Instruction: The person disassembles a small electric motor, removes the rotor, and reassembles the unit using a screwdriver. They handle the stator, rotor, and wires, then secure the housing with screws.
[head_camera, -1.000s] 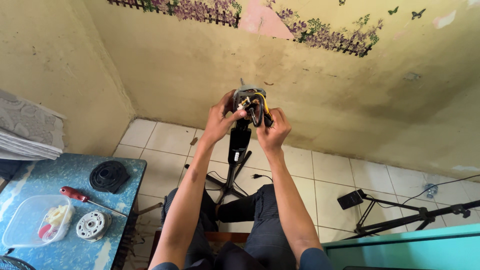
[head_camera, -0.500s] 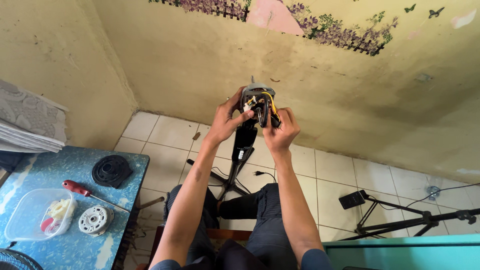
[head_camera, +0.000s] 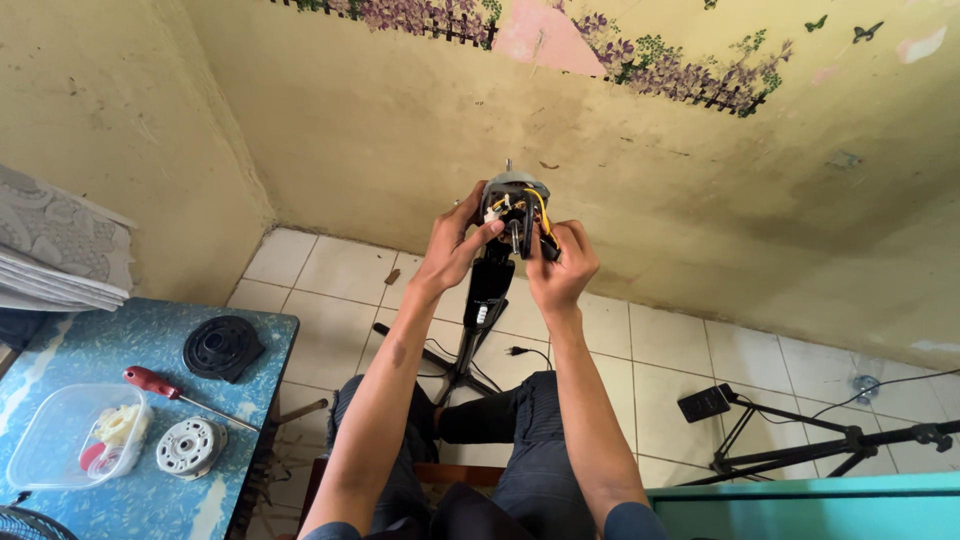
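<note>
While both hands flank it at chest height over the floor, the fan motor (head_camera: 515, 212) stands upright on its black stem (head_camera: 488, 290), left hand (head_camera: 452, 245) and right hand (head_camera: 560, 270) seemingly clamped on its sides, equally near.

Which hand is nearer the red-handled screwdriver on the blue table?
Left. The left hand grips the fan motor on its left side, the side toward the red-handled screwdriver down on the blue table. The right hand holds the motor's right side, farther off.
</note>
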